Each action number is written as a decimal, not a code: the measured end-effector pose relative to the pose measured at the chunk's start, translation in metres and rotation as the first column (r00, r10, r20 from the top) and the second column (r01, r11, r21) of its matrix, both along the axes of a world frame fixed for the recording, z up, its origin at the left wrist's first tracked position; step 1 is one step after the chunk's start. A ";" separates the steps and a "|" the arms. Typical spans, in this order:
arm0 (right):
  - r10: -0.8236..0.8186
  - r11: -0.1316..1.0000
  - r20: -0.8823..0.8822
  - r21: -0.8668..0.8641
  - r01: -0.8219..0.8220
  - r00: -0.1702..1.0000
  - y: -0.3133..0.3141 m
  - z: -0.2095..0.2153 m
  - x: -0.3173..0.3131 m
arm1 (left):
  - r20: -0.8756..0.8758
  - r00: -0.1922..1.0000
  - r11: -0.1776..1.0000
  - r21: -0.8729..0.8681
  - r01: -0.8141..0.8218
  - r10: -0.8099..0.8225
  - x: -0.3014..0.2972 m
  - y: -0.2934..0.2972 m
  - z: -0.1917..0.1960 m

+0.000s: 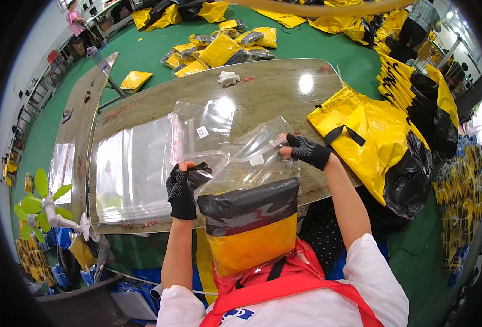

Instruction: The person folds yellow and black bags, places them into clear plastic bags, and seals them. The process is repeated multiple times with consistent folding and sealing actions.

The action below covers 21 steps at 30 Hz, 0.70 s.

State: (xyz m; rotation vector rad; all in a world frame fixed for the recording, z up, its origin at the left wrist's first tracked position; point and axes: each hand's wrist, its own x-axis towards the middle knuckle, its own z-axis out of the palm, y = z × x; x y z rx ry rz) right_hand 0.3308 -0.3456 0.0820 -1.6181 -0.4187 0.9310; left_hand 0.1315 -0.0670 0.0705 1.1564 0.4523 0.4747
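A clear plastic bag [265, 143] hangs over the table's near edge against my body, with a folded black-and-yellow sheet bundle [250, 226] inside its lower part. My left hand [182, 188], in a black dotted glove with bare fingertips, is closed at the left side of the bag's open end. Gloved the same way, my right hand [305, 151] pinches the far right corner of that end. A small white label [257, 159] sits on the plastic between my hands. Behind it lies another clear bag [197, 117] with a white label.
A stack of clear bags [135, 169] covers the left of the wooden table [159, 106]. Yellow-and-black bags [369, 133] lie at its right edge. A crumpled white cloth [228, 78] sits at the far side. Wrapped bundles [219, 50] pile on the floor beyond. A green fan [42, 204] stands left.
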 end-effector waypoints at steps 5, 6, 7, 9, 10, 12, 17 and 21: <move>-0.468 0.870 0.228 0.287 0.401 0.854 0.010 -0.011 0.002 | -0.073 0.982 0.982 0.081 -0.168 0.174 0.002 -0.005 0.004; -0.603 0.797 0.508 0.358 0.485 0.615 0.030 0.003 -0.012 | -0.053 0.981 0.974 0.144 -0.177 0.186 0.001 0.002 -0.005; -0.658 0.712 0.700 0.460 0.530 0.277 0.049 0.017 -0.028 | -0.037 0.980 0.962 0.206 -0.182 0.193 -0.001 0.007 -0.012; -0.370 0.927 0.747 0.332 0.172 0.552 0.071 0.038 -0.054 | -0.030 0.987 0.962 0.227 -0.148 0.159 0.003 0.002 -0.005; -0.248 0.966 0.925 0.259 0.000 0.286 0.091 0.044 -0.065 | -0.033 0.991 0.980 0.156 -0.122 0.129 0.007 -0.006 0.007; -0.126 0.974 0.972 0.159 -0.160 0.199 0.129 0.051 -0.084 | -0.061 0.991 0.939 0.330 -0.091 0.118 0.003 -0.006 0.014; -0.051 0.980 0.996 0.063 -0.186 0.071 0.159 0.056 -0.080 | 0.035 0.999 0.918 0.395 -0.035 0.023 -0.001 -0.014 0.015; 0.071 0.977 0.996 -0.081 -0.196 -0.060 0.158 0.064 -0.082 | -0.043 0.998 0.898 0.441 -0.015 0.038 -0.005 -0.013 0.032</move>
